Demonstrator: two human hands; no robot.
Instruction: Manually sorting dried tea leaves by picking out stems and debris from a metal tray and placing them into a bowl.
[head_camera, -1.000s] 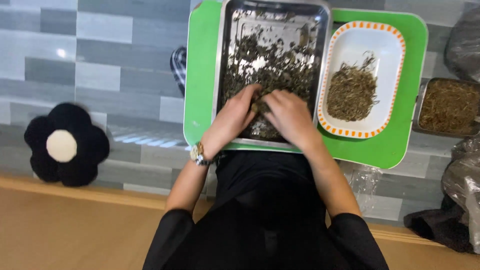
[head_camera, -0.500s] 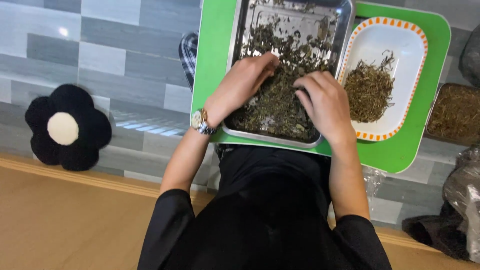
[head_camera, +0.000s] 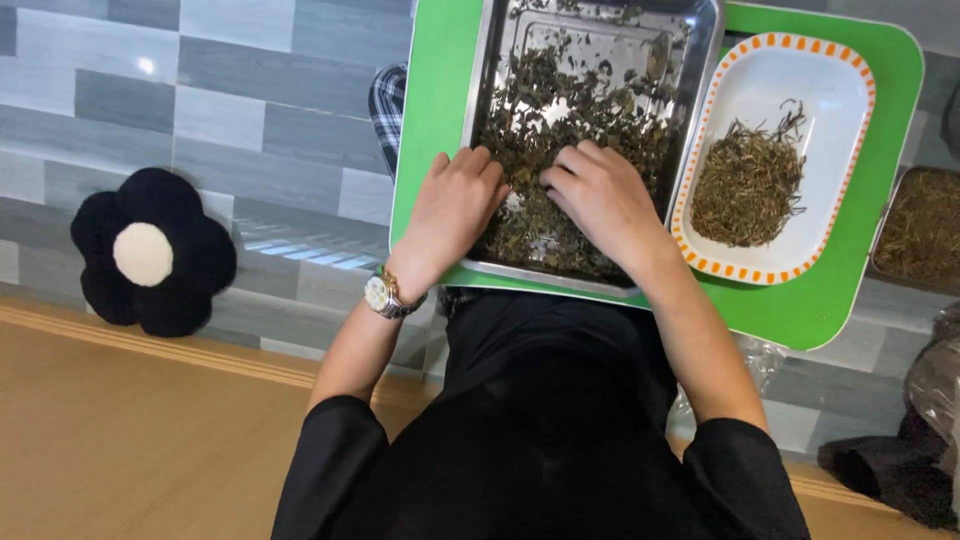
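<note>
A steel tray (head_camera: 488, 90) holds a loose heap of dark dried leaves (head_camera: 575, 110) and rests on a green board (head_camera: 430, 120) across my lap. My left hand (head_camera: 455, 210) lies at the tray's near left edge, fingers curled onto the leaves. My right hand (head_camera: 600, 200) rests in the tray's near middle, fingers bent down into the leaves. What the fingertips pinch is hidden. A white oval dish with an orange rim (head_camera: 830, 110) sits to the right on the board, with a pile of thin dried stems (head_camera: 750, 185) in it.
A black flower-shaped cushion with a white middle (head_camera: 150, 255) lies on the grey tiled floor at left. Another container of dried stems (head_camera: 925, 225) sits at the right edge. A dark cloth and clear plastic (head_camera: 925, 430) lie at lower right. A wristwatch (head_camera: 383, 293) is on my left wrist.
Both hands shifted from the tray's near edge a little further into the leaves and spread apart slightly. The view moved, so the tray now sits higher and to the right.
</note>
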